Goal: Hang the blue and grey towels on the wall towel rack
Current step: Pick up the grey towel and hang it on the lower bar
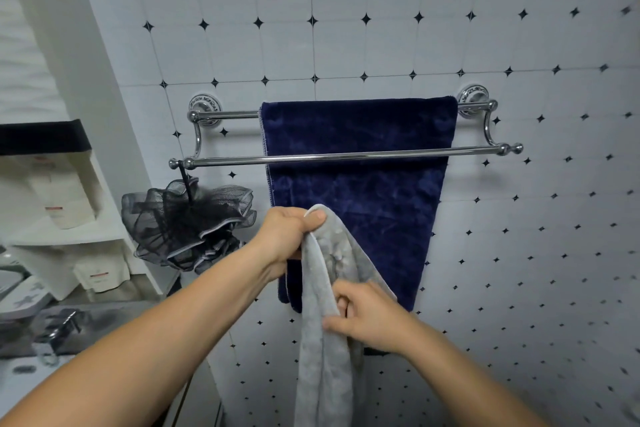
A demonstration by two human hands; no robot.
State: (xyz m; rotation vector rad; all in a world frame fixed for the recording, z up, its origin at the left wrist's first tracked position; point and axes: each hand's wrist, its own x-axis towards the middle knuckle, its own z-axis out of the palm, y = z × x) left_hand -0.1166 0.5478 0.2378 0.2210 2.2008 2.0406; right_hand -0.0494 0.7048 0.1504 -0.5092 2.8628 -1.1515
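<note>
A chrome towel rack [242, 160] with two bars is fixed to the tiled wall. The blue towel [360, 184] hangs over its rear, upper bar and drops behind the front bar. In front of the blue towel and below the front bar, the grey towel [322, 350] hangs bunched between my hands. My left hand [289, 234] grips its top end in a fist. Lower down, my right hand [370, 315] pinches a fold of the same towel.
A black mesh bath sponge [187, 222] hangs by a cord from the left end of the front bar. White shelves [69, 236] with bottles stand at the left. A counter with a grey bag lies at the lower left.
</note>
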